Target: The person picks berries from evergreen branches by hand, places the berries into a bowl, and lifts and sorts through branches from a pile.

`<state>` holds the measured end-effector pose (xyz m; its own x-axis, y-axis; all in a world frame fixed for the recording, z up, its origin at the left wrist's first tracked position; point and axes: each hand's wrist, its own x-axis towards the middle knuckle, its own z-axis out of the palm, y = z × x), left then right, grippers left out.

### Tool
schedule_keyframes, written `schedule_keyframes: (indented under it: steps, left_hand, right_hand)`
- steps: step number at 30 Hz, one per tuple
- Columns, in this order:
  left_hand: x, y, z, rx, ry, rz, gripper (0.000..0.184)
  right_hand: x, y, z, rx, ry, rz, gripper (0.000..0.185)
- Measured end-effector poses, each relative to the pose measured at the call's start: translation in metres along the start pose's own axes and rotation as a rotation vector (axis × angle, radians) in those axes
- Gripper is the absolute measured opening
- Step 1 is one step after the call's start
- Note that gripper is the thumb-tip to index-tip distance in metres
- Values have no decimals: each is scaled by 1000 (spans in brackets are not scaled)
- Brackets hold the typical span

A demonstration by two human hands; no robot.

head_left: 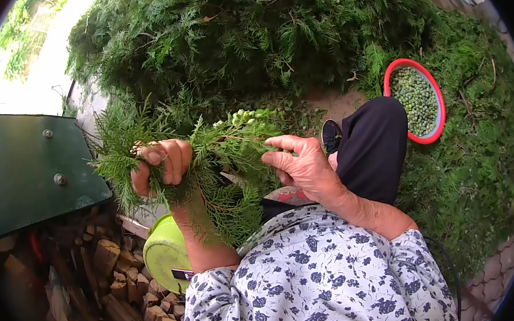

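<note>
My left hand [168,162] is wrapped round the stems of a bunch of green conifer sprigs [226,187], whose foliage spreads on both sides of the fist. Pale green cones [246,117] cluster at the upper edge of the bunch. To the right, my right hand [306,165] pinches with thumb and forefinger at the tip of a sprig; what lies between the fingertips is too small to make out. The bunch hangs above my lap.
A red-rimmed basin [440,98] of green cones stands at the right on cut foliage. A large heap of branches [246,33] rises in front. At the left are a green metal panel [32,174], a lime-green bucket [164,254] and split firewood [106,256].
</note>
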<state>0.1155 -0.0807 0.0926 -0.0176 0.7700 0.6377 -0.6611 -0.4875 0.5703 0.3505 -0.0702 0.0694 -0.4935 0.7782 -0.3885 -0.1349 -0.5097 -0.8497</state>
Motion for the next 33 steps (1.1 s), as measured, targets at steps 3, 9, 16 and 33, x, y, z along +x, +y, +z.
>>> schedule_keyframes:
  steps: [3, 9, 16, 33]
  left_hand:
    - [2, -5, 6, -17, -28, -18, 32]
    - [4, -6, 11, -9, -28, -47, 31]
    - [5, -10, 18, 18, 66, -72, 29]
    - [2, -22, 30, 17, 166, -183, 30]
  right_hand:
    - [3, 5, 2, 62, 21, -39, 38]
    - [11, 5, -3, 74, 47, -32, 31]
    - [11, 3, -8, 381, -67, 143, 18]
    - [14, 4, -21, 492, -154, 223, 35]
